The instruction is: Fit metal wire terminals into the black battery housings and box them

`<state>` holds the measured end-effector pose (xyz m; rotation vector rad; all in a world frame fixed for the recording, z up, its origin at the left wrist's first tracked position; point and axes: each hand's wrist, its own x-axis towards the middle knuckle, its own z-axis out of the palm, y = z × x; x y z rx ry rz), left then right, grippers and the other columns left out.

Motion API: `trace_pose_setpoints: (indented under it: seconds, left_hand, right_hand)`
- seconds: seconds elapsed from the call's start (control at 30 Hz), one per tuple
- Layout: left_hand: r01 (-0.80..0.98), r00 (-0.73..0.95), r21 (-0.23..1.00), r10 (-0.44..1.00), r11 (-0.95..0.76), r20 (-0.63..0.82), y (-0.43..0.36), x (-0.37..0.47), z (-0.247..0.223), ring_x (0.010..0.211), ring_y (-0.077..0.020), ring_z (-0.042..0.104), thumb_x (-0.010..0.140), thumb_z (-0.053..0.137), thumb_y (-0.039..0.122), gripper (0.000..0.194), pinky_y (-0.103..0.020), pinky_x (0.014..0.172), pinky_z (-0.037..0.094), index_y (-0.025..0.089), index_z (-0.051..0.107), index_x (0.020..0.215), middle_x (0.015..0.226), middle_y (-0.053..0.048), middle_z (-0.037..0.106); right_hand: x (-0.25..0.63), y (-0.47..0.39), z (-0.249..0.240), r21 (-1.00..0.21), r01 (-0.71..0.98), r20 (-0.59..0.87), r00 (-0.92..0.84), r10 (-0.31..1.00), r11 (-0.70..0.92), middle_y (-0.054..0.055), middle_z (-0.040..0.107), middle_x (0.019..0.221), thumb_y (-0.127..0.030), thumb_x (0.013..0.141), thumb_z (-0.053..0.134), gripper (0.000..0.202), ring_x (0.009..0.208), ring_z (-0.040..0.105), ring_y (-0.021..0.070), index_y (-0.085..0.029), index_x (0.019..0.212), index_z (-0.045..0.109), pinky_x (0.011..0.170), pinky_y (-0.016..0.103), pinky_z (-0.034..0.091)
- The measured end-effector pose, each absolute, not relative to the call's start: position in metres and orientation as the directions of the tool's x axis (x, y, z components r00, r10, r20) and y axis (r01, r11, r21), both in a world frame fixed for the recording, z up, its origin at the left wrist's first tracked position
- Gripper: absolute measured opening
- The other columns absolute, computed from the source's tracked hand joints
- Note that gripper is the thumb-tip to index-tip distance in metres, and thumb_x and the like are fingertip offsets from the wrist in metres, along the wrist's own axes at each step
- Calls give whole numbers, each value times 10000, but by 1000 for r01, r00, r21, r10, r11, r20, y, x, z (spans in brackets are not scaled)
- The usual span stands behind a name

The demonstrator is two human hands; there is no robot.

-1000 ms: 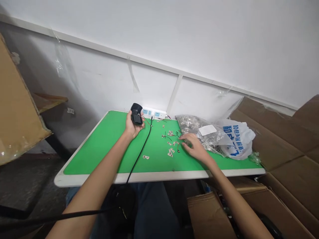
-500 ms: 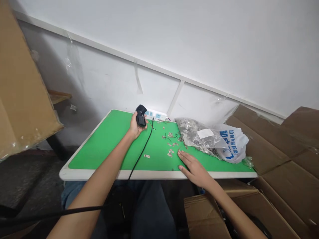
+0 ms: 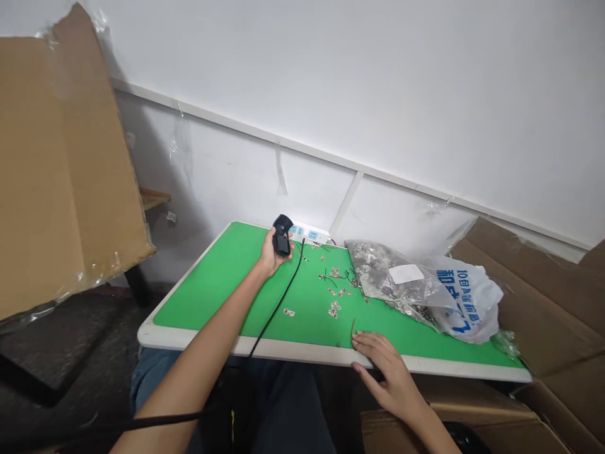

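My left hand (image 3: 270,253) is closed around a curved black plastic piece (image 3: 282,236) and holds it up over the far part of the green mat. What kind of piece it is I cannot make out. Close to the table's front edge, my right hand (image 3: 382,362) lies palm down, fingers stretched out and thumb apart. A thin brownish wire (image 3: 353,327) touches or lies just by its fingertips. Small metal parts (image 3: 334,309) are scattered on the mat between the hands, with short dark wires (image 3: 326,277) among them.
A power strip (image 3: 309,234) stands at the back, by the wall. A black cable (image 3: 278,302) crosses the green mat (image 3: 198,290). On the right lies a clear bag of metal parts (image 3: 378,268) beside a white plastic bag (image 3: 467,302). Cardboard flanks both sides, including a large sheet (image 3: 61,176).
My right hand has slid toward the front edge, away from the metal parts, and the thin wire has moved with it. My left hand still holds the black piece. The view has shifted.
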<state>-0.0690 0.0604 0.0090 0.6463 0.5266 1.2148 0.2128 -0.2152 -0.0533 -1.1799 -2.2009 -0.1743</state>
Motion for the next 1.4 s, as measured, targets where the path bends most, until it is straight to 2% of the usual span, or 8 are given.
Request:
trace_pose_setpoints:
  seconds: [0.33,0.47,0.67,0.9,1.1,1.23,1.33,1.4]
  left_hand:
    - [-673,252,714,968,190,-20,57,-70,12,437,-162,575,1076,295,485,549,-248,376,471,102,674,979,612,-62,637]
    - [-665,246,724,969,182,-18,56,-69,13,443,-161,574,1079,284,473,540,-245,375,468,106,668,978,616,-63,643]
    - [-610,263,778,965,151,19,58,-66,9,445,-165,574,1070,302,506,558,-249,396,472,88,672,1042,613,-73,652]
    - [-552,298,825,952,120,62,59,-63,4,447,-159,572,1028,408,599,572,-246,407,457,96,679,1072,619,-62,666]
    - [-533,312,838,947,113,71,63,-60,2,444,-165,572,1017,412,626,605,-258,410,457,92,686,1094,618,-63,676]
    - [-523,315,846,947,110,72,63,-60,1,452,-163,573,1020,409,627,624,-259,419,460,77,685,1122,621,-63,677]
    - [-513,307,853,948,92,82,61,-61,2,458,-161,572,1020,411,628,623,-255,423,461,76,679,1130,627,-64,680]
    - [-502,301,861,949,75,93,58,-61,1,450,-162,568,1024,400,621,615,-256,420,458,79,669,1130,623,-61,679]
  right_hand:
    - [211,-210,-53,-407,735,504,-314,805,542,94,825,1106,-328,975,720,98,1135,751,289,-275,1043,766,978,482,608]
    - [210,-210,-50,-399,721,495,-351,795,566,66,824,1053,-273,980,711,45,1094,751,258,-275,1008,745,980,456,602]
    - [199,-212,-51,-345,701,573,-370,731,625,52,800,1051,-145,1004,620,154,1035,749,209,-267,1075,681,911,354,632]
    - [204,-216,-52,-201,707,563,-484,670,679,96,792,1179,-178,956,691,427,1119,763,238,-259,1372,641,979,318,657]
    - [208,-217,-46,-300,681,551,-448,704,668,62,810,1145,-173,996,635,423,1062,785,244,-347,1380,665,919,320,685]
    - [206,-217,-53,-322,685,568,-413,712,654,56,808,1126,-180,1009,611,376,1037,787,238,-343,1342,671,911,314,680]
    - [204,-215,-61,-344,707,630,-315,710,618,61,798,1153,-200,1025,575,292,1077,778,233,-323,1276,656,949,318,664]
    - [201,-210,-62,-422,711,636,-210,742,562,67,781,1212,-226,1043,538,203,1120,766,231,-313,1192,646,962,323,654]
